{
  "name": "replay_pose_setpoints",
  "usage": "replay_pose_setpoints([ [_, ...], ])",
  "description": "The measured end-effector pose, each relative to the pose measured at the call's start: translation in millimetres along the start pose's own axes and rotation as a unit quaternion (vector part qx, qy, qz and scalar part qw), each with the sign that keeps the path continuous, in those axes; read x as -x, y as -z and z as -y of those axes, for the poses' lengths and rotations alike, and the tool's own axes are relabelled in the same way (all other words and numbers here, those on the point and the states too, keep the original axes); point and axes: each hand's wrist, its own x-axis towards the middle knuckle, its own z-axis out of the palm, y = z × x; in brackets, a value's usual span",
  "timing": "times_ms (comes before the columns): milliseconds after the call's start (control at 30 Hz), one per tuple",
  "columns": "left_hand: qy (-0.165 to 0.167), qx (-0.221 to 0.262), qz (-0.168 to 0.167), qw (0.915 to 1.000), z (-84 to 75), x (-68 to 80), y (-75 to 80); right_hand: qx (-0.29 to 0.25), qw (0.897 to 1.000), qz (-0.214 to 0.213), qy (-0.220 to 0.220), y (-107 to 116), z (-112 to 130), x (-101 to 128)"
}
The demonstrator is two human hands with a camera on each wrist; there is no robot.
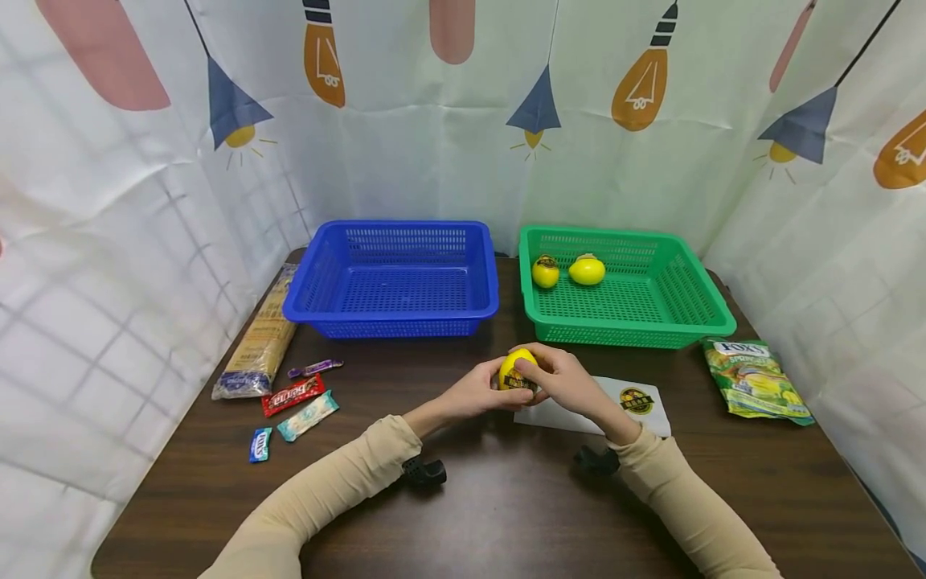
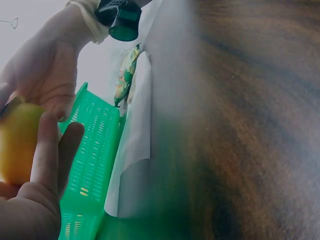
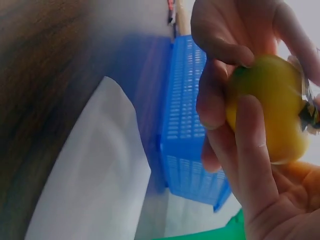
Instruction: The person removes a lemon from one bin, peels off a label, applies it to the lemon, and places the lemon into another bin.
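Above the table's near middle, we see both hands wrapped round one yellow lemon

Over the dark wooden table (image 1: 506, 507), the left hand (image 1: 473, 394) and the right hand (image 1: 567, 382) meet, their fingers curled round the lemon (image 1: 517, 368), which carries a dark label and is held clear of the tabletop. Just beside the right hand we find a white bag (image 1: 622, 406) lying flat. Behind it the green basket (image 1: 705, 297) holds two more yellow lemons (image 1: 567, 270), while the blue basket (image 1: 394, 322) sits to its left. We also note small wrapped candies (image 1: 292, 402) and a long noodle packet (image 1: 256, 342) at the left, a green snack bag (image 1: 755, 379) at the right
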Motion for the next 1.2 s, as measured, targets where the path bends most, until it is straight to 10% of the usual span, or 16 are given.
replay_pose_setpoints([
  [500,-0.031,-0.149,-0.052,0.987,5.9,2.2,4.5,-0.055,0.998,0.02,-0.017,-3.4,-0.8,-1.6],
  [1200,0.034,0.001,-0.008,0.9994,13.9,-7.8,1.3,-0.031,0.999,0.01,-0.033,23.2,-2.7,-8.7],
])
